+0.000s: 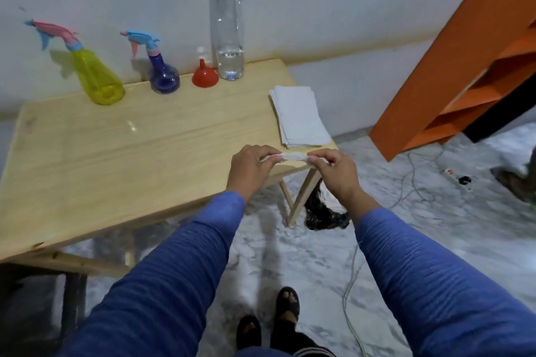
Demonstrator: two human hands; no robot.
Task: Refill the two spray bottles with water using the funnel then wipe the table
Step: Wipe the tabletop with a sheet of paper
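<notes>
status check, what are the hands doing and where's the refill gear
Left hand and right hand each grip an end of a twisted white tissue. Yellow spray bottle, blue spray bottle, red plastic funnel untouched. Nothing blocking.

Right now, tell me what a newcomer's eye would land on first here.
Both hands, left hand and right hand, pinch a twisted white cloth between them at the table's near right corner. Along the far edge stand a yellow sprayer, a blue sprayer, a red funnel and a tall water bottle. An orange shelf fills the right side.
</notes>
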